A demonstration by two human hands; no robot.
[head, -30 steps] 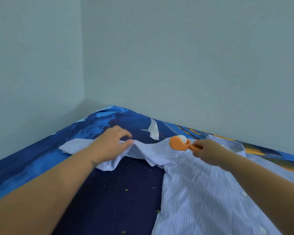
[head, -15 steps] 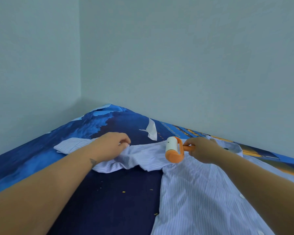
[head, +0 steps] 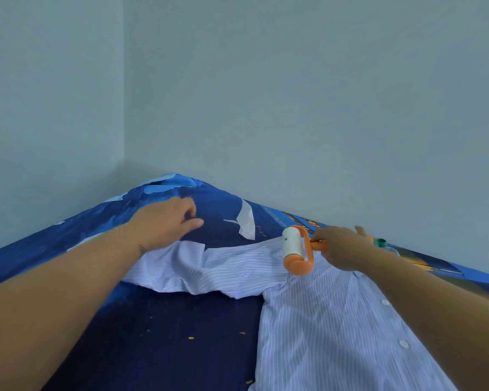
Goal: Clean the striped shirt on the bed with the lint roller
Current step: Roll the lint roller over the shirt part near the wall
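Here's the striped shirt (head: 322, 320), pale blue with thin white lines, spread across the bed (head: 181, 334) on a dark blue printed sheet. Its body runs toward the lower right, with white buttons (head: 403, 344) showing along the placket, and one sleeve (head: 198, 270) stretches out to the left, rumpled and creased.

The right hand (head: 342, 249) is wrapped closed around the orange handle of the lint roller (head: 295, 249), thumb up on top. The white roll sits in its orange frame, pressed down on the shirt right at the shoulder, where the sleeve joins the body. A small green ring (head: 380, 242) peeks out just beyond the knuckles at the handle's far end.

Over on the other side, the left hand (head: 167, 224) is out past the end of the sleeve, fingers loosely curled and partly open, gripping nothing; the wrist lies over the cuff end of the fabric, and whether the fingertips touch the sheet I cannot tell.

A white shape (head: 244, 222) lies on the sheet beyond the sleeve, between the two hands, and whether it is printed or loose is hard to say. Tiny yellow specks (head: 191, 338) dot the dark sheet in front. Plain pale walls (head: 294, 94) meet in the corner behind the bed.
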